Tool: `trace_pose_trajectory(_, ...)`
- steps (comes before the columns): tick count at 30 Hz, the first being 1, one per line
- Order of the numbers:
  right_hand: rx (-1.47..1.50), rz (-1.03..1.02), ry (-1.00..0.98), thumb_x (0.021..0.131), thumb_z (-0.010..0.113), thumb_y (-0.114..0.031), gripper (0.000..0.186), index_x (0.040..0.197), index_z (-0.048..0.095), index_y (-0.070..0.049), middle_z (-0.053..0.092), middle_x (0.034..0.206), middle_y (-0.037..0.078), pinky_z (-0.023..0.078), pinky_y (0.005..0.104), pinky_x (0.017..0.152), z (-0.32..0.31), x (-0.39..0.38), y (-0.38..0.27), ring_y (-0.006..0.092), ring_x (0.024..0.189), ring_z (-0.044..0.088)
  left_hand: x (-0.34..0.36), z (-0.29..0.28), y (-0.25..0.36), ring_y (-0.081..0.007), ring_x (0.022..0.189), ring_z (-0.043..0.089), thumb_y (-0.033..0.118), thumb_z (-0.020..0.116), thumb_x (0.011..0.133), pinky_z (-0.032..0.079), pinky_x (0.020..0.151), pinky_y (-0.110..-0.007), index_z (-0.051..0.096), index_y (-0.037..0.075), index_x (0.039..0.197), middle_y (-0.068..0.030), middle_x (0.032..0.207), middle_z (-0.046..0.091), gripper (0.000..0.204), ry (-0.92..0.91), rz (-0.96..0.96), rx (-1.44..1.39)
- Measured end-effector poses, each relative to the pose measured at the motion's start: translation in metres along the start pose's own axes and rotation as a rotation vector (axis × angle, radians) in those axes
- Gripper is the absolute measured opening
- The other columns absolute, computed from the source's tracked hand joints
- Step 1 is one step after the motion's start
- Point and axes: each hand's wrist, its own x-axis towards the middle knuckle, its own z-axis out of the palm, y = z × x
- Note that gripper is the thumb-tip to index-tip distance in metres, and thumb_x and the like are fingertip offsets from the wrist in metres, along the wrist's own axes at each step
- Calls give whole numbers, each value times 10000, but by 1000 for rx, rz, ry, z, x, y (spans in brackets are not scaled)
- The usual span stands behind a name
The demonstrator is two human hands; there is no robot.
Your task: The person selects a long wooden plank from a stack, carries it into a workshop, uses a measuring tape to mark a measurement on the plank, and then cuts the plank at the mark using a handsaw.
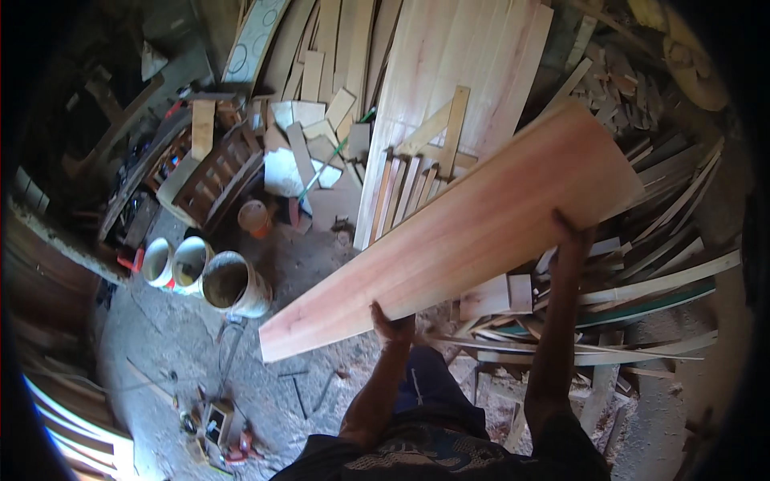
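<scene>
A long, wide wooden board (449, 240) with reddish grain lies across my view, its narrow-looking end at the lower left and its broad end at the upper right. My left hand (391, 325) grips the near edge toward the left end, thumb over the face and fingers hidden beneath. Farther along that same edge, my right hand (573, 232) holds the board near its right end; its fingers are partly dark and hard to make out. Beyond the board, short wooden strips (401, 188) stand against a large pale wooden panel (457, 56).
Several buckets (233, 284) stand on the left floor, near a wooden bench (216, 176). Loose planks (321, 48) lean at the back. Curved strips and offcuts (642, 289) crowd the right side. Tools (216, 425) lie at the lower left.
</scene>
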Motion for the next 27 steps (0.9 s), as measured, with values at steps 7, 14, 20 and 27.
trace_pose_trajectory(7,288,296,-224,904,666,-171,693,1479,288,-91,558,1317,159,553,444,883,24,140,205,307,1130,581,143,10,-20,-351,1293,473,453,758,825,326,1150,-528,467,63,1412,-161,1397,522,762,-1,17,-18)
trace_pose_trajectory(14,205,237,-288,799,681,95,308,1079,683,-35,673,1141,124,578,328,773,167,211,347,230,898,650,278,40,1,-342,1316,469,350,721,882,358,1140,-515,482,32,1399,-168,1402,531,652,0,186,-232)
trace_pose_trajectory(20,-74,386,-304,801,646,150,317,1005,731,-77,661,1178,87,558,299,882,227,235,424,199,1018,638,363,57,-1,-344,1289,503,402,739,872,401,1114,-511,503,66,1395,-152,1414,531,665,114,267,-274)
trace_pose_trajectory(27,202,777,-187,581,796,-52,798,1322,502,-19,566,1160,154,455,460,1011,241,252,492,354,1139,524,418,26,3,-344,1335,467,453,713,883,366,1142,-530,464,100,1444,-137,1487,469,707,291,362,-297)
